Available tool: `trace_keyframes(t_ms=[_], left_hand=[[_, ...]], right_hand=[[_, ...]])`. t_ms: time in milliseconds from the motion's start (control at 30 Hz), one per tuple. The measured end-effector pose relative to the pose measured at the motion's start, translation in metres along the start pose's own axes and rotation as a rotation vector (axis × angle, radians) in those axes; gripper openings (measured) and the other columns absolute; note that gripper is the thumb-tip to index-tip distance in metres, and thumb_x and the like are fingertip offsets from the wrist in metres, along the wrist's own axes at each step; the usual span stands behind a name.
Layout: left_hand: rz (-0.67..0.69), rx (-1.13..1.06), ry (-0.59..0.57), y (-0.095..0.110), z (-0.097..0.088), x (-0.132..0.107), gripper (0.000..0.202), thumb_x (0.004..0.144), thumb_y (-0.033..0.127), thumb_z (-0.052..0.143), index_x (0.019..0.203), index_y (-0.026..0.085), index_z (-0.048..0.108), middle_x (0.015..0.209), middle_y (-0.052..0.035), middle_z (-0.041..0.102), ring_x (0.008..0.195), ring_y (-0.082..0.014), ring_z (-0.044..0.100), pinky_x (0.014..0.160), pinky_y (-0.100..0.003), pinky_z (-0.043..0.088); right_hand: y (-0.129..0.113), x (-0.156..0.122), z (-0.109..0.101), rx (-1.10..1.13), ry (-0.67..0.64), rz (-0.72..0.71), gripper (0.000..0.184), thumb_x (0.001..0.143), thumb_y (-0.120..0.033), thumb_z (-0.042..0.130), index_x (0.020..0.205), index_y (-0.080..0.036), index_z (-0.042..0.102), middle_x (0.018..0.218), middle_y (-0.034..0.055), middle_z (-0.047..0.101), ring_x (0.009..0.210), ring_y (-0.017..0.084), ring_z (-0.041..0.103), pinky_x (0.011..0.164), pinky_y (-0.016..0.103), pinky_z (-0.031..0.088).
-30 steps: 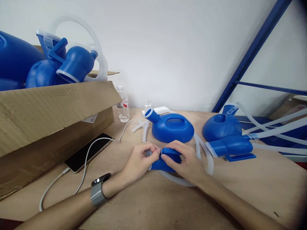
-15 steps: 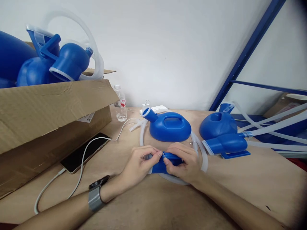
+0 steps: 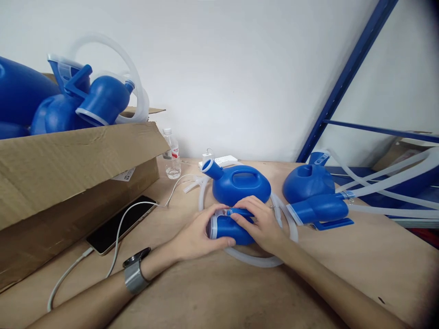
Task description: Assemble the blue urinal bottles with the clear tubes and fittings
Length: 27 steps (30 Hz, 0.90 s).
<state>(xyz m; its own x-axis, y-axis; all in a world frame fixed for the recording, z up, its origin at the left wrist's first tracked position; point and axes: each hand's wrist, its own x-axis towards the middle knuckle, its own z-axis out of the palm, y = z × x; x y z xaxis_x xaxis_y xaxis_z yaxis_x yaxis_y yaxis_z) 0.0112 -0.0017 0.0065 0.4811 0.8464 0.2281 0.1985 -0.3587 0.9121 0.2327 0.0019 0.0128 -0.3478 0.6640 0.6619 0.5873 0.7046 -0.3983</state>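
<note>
At mid table (image 3: pixel 209 292): blue cup (image 3: pixel 233 228) — between both hands, just in front of the jug (image 3: pixel 242 188) near the back edge.
Cup's long axis: side to side, white rim (image 3: pixel 214 228) toward the left edge.
Left hand (image 3: pixel 199 234): widely curved, holding the rim end.
Right hand (image 3: pixel 264 225): half closed over the handle (image 3: pixel 244 211) — nearer the other end.

Left hand (image 3: pixel 197 235) cupped, thumb (image 3: pixel 224 242) extended, right hand (image 3: pixel 265 225) arched close by, fingers (image 3: pixel 253 205) bent, forearms (image 3: pixel 324 276) angled inward
</note>
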Motion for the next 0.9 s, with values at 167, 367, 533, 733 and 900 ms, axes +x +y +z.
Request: trace_keyframes(t_ms=[167,367,533,733,900], left_hand=[[-0.033,0.004,0.060,-0.004,-0.007,0.003,0.067,0.078,0.041,0.084,0.137,0.023,0.059,0.135,-0.0135,0.070,0.118,-0.0314,0.070,0.099,-0.045,0.058],[-0.141,-0.174,0.310,-0.007,-0.024,0.016,0.063,0.079,0.050,0.081,0.132,0.021,0.060,0.117,-0.0097,0.074,0.108,-0.0287,0.072,0.093,-0.042,0.059],[-0.168,-0.172,0.364,-0.009,-0.024,0.017,0.060,0.080,0.052,0.079,0.128,0.020,0.062,0.124,-0.0094,0.071,0.109,-0.0273,0.069,0.092,-0.039,0.057],[-0.143,-0.157,0.323,-0.008,-0.021,0.014,0.059,0.081,0.051,0.078,0.128,0.021,0.061,0.112,-0.0072,0.075,0.103,-0.0270,0.072,0.090,-0.039,0.058],[-0.046,-0.114,0.377,-0.005,-0.025,0.012,0.056,0.081,0.052,0.077,0.125,0.021,0.063,0.107,-0.0070,0.075,0.098,-0.0278,0.072,0.081,-0.037,0.058]], right_hand=[[0.024,0.010,-0.046,-0.091,-0.102,0.055,0.034,0.106,-0.040,0.044,0.113,-0.024,0.072,0.109,0.0087,0.078,0.102,0.027,0.072,0.090,0.044,0.056],[0.086,0.003,-0.111,-0.303,-0.556,0.125,0.038,0.082,-0.027,0.063,0.117,-0.033,0.077,0.111,0.0065,0.077,0.102,0.032,0.069,0.083,0.047,0.057],[0.113,-0.011,-0.101,-0.425,-0.648,0.087,0.026,0.076,-0.032,0.079,0.101,-0.036,0.083,0.108,0.0098,0.073,0.095,0.034,0.064,0.074,0.046,0.053],[0.079,0.003,-0.072,-0.336,-0.555,-0.040,0.031,0.100,-0.052,0.059,0.095,-0.029,0.079,0.103,0.0094,0.072,0.098,0.030,0.064,0.081,0.045,0.051],[0.049,0.013,-0.060,-0.195,-0.458,0.035,0.039,0.107,-0.054,0.045,0.104,-0.026,0.074,0.103,0.0075,0.074,0.098,0.029,0.068,0.086,0.045,0.053]])
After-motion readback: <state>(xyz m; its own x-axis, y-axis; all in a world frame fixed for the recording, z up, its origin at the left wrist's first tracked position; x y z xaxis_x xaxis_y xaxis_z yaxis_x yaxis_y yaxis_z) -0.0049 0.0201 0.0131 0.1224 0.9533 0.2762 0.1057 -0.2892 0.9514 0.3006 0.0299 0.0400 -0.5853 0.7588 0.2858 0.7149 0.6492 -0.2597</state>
